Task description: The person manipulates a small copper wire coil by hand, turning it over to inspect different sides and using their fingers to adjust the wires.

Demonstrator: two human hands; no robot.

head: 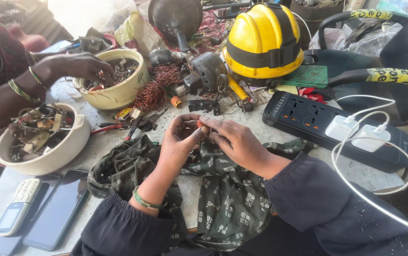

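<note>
Fingertips of both hands meet over a tiny orange part (pixel 199 123), pinched between them at the middle of the table (pixel 279 142); what the part is cannot be told at this size. The left hand (pixel 181 135) curls in from below with thumb and fingers closed on the part, a green bangle (pixel 143 201) at its wrist. The right hand (pixel 234 140) comes in from the other side, fingers bent and closed on the same part, its dark sleeve (pixel 336 204) running off to the lower right. Under both hands lies a green patterned cloth (pixel 227 194), crumpled across the near edge of the table. Just beyond the hands sit a coil of copper wire (pixel 151 95), a small motor (pixel 206 71) and a yellow helmet (pixel 263 42). To the right lies a black power strip (pixel 317 118) with two white chargers (pixel 358 132) plugged in and a white cable (pixel 355 185) looping toward the sleeve. To the left, another person's hand (pixel 83 66) reaches into a cream bowl (pixel 133 90) of scrap, and a second bowl (pixel 66 151) of metal bits stands nearer. Red-handled pliers (pixel 107 128) lie between bowls and cloth. At the lower left, a keypad phone (pixel 17 206) rests beside a smartphone (pixel 57 211).
</note>
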